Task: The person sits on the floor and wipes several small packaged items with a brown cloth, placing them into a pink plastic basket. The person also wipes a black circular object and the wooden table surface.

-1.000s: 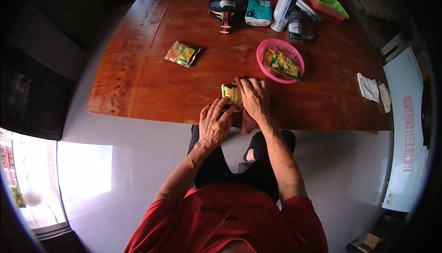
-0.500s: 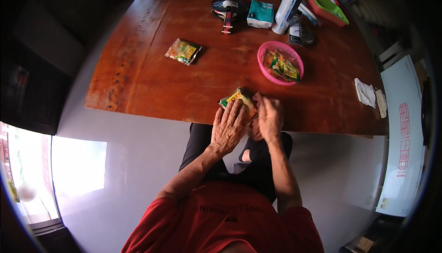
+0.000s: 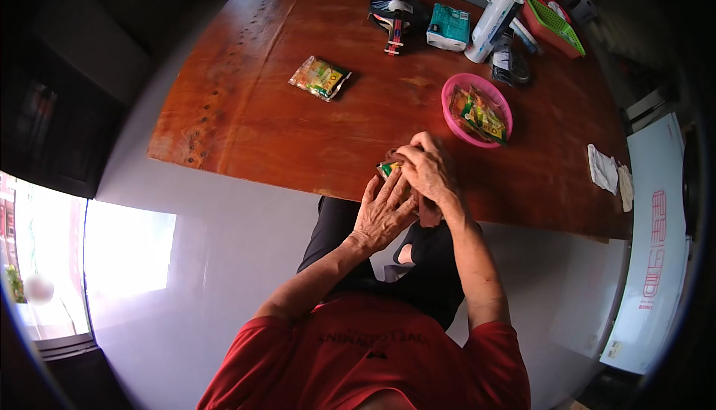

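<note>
1. Loose packet point(image 3: 321, 79) — a flat, glossy, clear-and-printed pouch in green and yellow, with orange-tinted contents showing at its left part; it lies tilted on the brown wooden table point(image 3: 253, 123), well apart from both hands.
2. Near packet point(image 3: 386, 168), at the table's front edge: only a small green-and-yellow corner shows beyond the fingers, the remainder being covered by the hands and cloth.
3. Left hand point(image 3: 382, 214): palm down, fingers extended and slightly parted, laid flat over the near packet without closing round it. The forearm rises obliquely from the lower left.
4. Right hand point(image 3: 428, 174): back upward, fingers bent and drawn together on the brown cloth point(image 3: 429, 214), just above the left fingertips. Its forearm slopes up from the lower right, the wrist bent toward the left.
5. Pink bowl point(image 3: 447, 108), round, beyond and to the right of the right hand — it contains several similar packets point(image 3: 483, 120), green and yellow, overlapping, one reaching the near rim.
</note>
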{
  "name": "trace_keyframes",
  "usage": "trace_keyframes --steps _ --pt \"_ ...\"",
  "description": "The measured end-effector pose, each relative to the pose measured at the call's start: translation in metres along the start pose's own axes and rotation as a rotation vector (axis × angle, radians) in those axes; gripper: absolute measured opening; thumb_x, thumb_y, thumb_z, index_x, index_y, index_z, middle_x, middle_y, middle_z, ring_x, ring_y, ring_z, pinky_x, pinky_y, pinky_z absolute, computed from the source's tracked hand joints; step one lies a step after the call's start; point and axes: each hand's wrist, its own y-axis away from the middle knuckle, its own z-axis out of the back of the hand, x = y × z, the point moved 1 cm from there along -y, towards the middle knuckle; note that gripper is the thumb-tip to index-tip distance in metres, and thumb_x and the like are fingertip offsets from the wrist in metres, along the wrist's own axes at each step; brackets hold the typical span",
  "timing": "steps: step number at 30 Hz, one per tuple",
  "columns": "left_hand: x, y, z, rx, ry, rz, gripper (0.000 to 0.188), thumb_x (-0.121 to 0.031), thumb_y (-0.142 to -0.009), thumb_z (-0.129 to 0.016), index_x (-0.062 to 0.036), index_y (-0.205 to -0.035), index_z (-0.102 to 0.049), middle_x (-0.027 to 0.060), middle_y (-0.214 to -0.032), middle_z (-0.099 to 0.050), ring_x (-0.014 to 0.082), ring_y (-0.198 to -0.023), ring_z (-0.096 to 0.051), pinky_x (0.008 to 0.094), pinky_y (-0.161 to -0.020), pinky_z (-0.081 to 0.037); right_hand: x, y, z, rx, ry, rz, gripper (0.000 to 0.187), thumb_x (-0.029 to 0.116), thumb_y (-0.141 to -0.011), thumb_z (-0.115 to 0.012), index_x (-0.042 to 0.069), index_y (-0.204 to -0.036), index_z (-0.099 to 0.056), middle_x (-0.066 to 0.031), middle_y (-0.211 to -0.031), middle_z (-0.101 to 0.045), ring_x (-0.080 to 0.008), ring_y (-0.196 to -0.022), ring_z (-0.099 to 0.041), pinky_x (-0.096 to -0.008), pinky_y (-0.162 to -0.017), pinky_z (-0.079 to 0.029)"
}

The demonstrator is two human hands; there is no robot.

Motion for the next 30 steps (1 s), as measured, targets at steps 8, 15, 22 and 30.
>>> trace_keyframes --steps 8,15,22,30 --pt "0.000 0.001 -0.004 0.021 -0.013 -0.020 0.057 -0.040 -0.087 -0.063 -0.0262 -0.139 -0.048 0.0071 -0.147 -0.040 0.0263 -0.139 -0.035 0.0558 -0.109 -0.025 0.009 -0.005 0.020 0.082 0.065 -0.013 0.022 0.006 -0.077 -0.067 0.017 -0.096 -0.070 -0.0052 -0.098 -0.054 -0.0280 -0.091 -0.058 -0.0414 -0.074 -0.051" --pt "0.003 0.004 -0.008 0.052 -0.004 -0.002 0.049 -0.037 -0.088 -0.061 -0.0251 -0.135 -0.052 0.0083 -0.148 -0.040 0.0275 -0.141 -0.033 0.0562 -0.110 -0.023 0.015 -0.001 -0.002 0.012 0.004 0.041 0.019 0.006 -0.078 -0.067 0.013 -0.096 -0.068 -0.0047 -0.097 -0.057 -0.0283 -0.091 -0.056 -0.0403 -0.076 -0.050" --pt "-0.002 0.001 -0.007 -0.042 -0.053 0.016 0.056 -0.036 -0.086 -0.065 -0.0291 -0.139 -0.048 0.0082 -0.155 -0.034 0.0253 -0.142 -0.034 0.0529 -0.110 -0.024 -0.017 0.039 0.007 -0.138 0.158 -0.057 0.038 0.007 -0.079 -0.065 0.010 -0.116 -0.061 -0.0103 -0.108 -0.055 -0.0337 -0.093 -0.053 -0.0453 -0.079 -0.046" --pt "-0.001 0.002 -0.006 -0.061 0.050 0.026 0.067 -0.032 -0.082 -0.072 -0.0166 -0.138 -0.040 0.0090 -0.154 -0.036 0.0266 -0.141 -0.036 0.0517 -0.112 -0.021 0.000 0.105 0.050 -0.008 0.084 -0.010 0.035 0.003 -0.080 -0.063 0.008 -0.115 -0.066 -0.0080 -0.105 -0.057 -0.0312 -0.091 -0.055 -0.0416 -0.079 -0.048"
